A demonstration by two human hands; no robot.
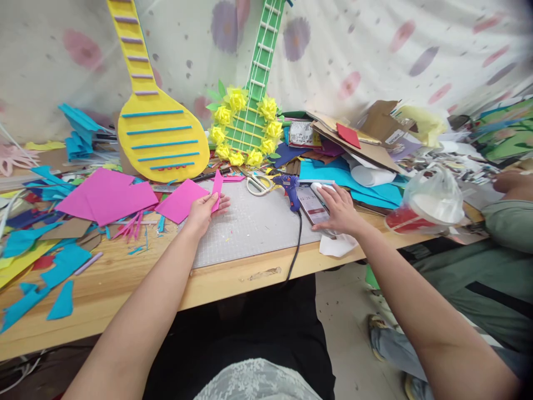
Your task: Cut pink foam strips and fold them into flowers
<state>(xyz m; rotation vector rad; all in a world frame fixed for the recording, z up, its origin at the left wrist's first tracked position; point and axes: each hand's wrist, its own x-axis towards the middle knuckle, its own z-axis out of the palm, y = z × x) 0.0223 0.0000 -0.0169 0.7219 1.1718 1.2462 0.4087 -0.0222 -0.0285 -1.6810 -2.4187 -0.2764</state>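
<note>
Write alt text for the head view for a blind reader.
Left hand holds a pink piece over a grey mat; right hand is at a phone beside a blue glue gun. Yellow and green craft guitars stand behind.

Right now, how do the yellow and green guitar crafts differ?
The yellow craft has a plain rim; the green craft is edged with yellow flowers. The yellow craft's neck bars are purple, the green craft's white. The yellow craft leans left in view, the green craft right. Both have barred necks.
</note>
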